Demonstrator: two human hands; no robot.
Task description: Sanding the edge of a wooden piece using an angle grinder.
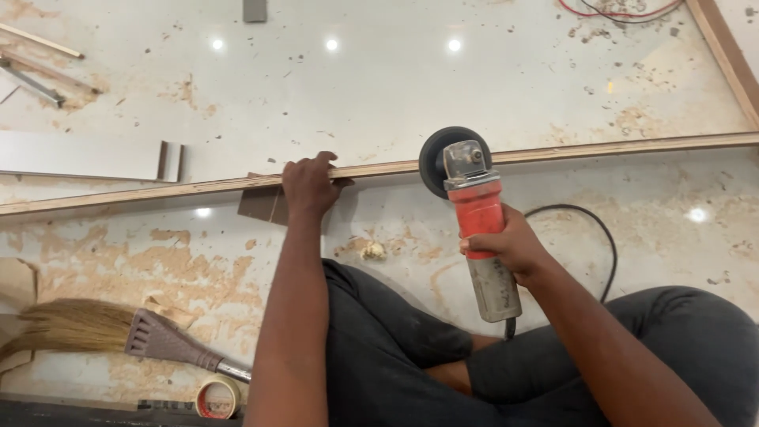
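Dusty pale floor (pixel 553 87) | long wooden strip (pixel 601 148) crosses mid-frame | your left hand (pixel 308 186) curls over it, pinning it | your right hand (pixel 506 243) wraps the red angle grinder (pixel 478 209), disc at the strip's edge | keep fingers away from the disc, hold the strip firm

The angle grinder (pixel 480 225) has a red-orange body, a grey, scuffed rear handle, a silvery metal head and a dark grey disc (pixel 434 162), and a black cable (pixel 594 237) trails from it. The long wooden strip (pixel 632 147) is pale tan with a lighter edge, lying on a glossy off-white floor (pixel 379 87) blotched with tan sawdust. The broom (pixel 75 324) is straw-yellow with a brownish-purple collar, the tape roll (pixel 217 397) beige with a red core, and the trousers (pixel 395 348) dark charcoal.
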